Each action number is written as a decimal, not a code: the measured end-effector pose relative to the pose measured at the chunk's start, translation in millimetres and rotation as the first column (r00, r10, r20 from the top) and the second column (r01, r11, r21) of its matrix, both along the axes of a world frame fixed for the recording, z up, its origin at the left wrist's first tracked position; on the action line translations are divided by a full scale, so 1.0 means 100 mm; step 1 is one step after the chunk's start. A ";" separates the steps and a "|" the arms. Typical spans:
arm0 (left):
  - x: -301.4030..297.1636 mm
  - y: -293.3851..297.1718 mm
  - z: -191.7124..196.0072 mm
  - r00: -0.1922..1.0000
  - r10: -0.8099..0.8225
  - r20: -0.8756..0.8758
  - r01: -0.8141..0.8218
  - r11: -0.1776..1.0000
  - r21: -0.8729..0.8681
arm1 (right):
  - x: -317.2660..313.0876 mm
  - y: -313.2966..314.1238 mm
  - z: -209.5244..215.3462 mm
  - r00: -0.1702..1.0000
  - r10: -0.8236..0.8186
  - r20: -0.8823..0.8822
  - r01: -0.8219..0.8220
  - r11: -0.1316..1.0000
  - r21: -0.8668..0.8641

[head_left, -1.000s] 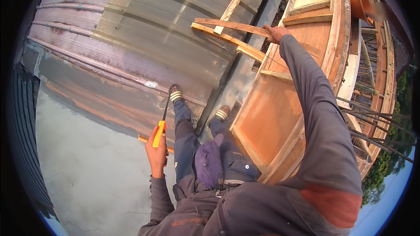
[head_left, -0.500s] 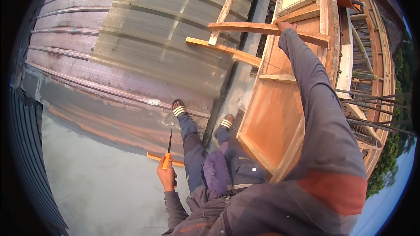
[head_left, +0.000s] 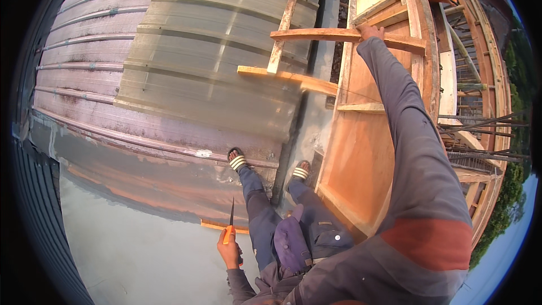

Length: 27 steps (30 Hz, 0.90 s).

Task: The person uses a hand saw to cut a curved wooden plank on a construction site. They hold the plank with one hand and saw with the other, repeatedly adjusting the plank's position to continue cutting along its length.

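Gripping the far wooden batten (head_left: 344, 35), right hand (head_left: 370, 30) stays put while left hand (head_left: 228, 247), fist around an orange-handled knife (head_left: 230, 223), has dropped nearer.

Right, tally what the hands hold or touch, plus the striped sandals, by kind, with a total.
Orange-handled tool, in the left hand: 1
Wooden batten, under the right hand: 1
Striped sandals: 2
Total: 4
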<state>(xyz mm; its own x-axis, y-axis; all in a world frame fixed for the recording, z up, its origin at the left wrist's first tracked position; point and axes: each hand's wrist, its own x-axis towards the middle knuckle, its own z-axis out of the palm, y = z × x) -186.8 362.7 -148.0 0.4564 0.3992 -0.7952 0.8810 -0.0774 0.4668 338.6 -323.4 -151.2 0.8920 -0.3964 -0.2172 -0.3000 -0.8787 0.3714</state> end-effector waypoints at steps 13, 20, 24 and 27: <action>-0.13 0.18 -0.32 0.998 -0.067 -0.015 0.067 0.997 -0.042 | -0.06 -0.15 -0.29 0.974 0.221 0.048 -0.206 0.955 -0.212; -0.19 0.20 -0.35 0.998 -0.052 -0.018 0.051 0.996 -0.069 | -0.42 -0.04 -0.50 0.930 0.368 0.020 -0.341 0.880 -0.329; -0.21 0.16 -0.37 0.999 -0.048 -0.002 0.048 0.997 -0.064 | -0.39 0.02 -0.51 0.951 0.304 0.066 -0.279 0.927 -0.249; -0.27 0.20 -0.46 0.999 -0.039 -0.022 0.038 0.996 -0.077 | -0.30 0.00 -0.38 0.968 0.249 -0.017 -0.247 0.949 -0.196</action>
